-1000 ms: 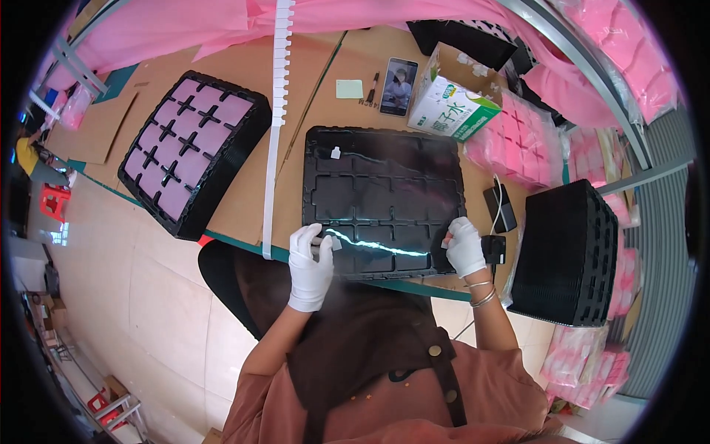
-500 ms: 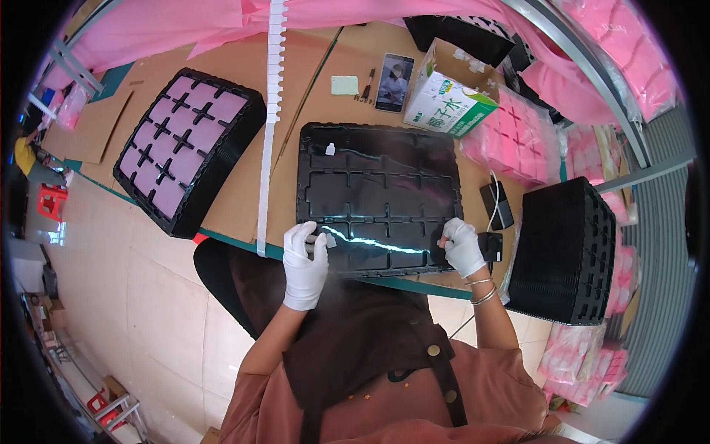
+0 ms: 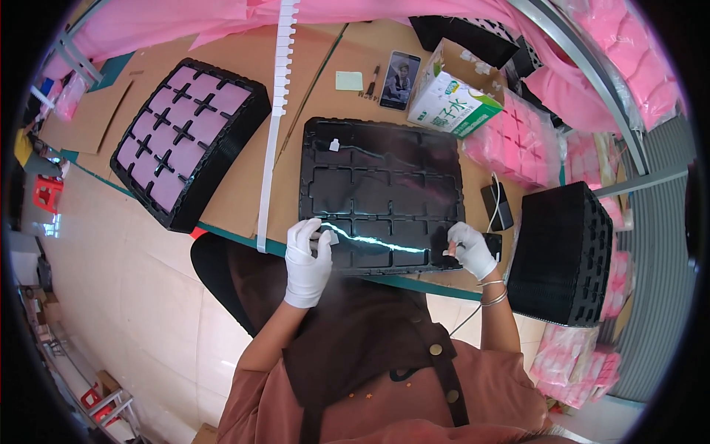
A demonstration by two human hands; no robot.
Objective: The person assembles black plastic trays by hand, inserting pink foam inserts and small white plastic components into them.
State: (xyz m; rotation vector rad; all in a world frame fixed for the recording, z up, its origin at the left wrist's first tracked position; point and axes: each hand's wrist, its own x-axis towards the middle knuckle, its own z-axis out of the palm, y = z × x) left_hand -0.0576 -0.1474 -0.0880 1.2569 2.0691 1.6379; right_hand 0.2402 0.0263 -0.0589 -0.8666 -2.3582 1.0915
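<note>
- Two gloved hands grip the black tray (image 3: 381, 192) at its near corners, at the counter's (image 3: 237, 185) near edge.
- Left hand (image 3: 307, 255) curls over the near-left corner, fingers closed on the rim.
- Right hand (image 3: 470, 248) pinches the near-right corner.
- Tray looks thin, light, flexy and glossy, likely slippery; best held by the rim corners.
- Second tray with pink inserts (image 3: 185, 137) sits at the counter's left end.

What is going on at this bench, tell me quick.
A person in white gloves is handling a black compartment tray lying flat on the cardboard-covered table. The left hand grips the tray's near left edge and the right hand its near right corner. A clear film seems to cover the tray. To the left sits a second tray with pink inserts; a stack of black trays stands on the right.
</note>
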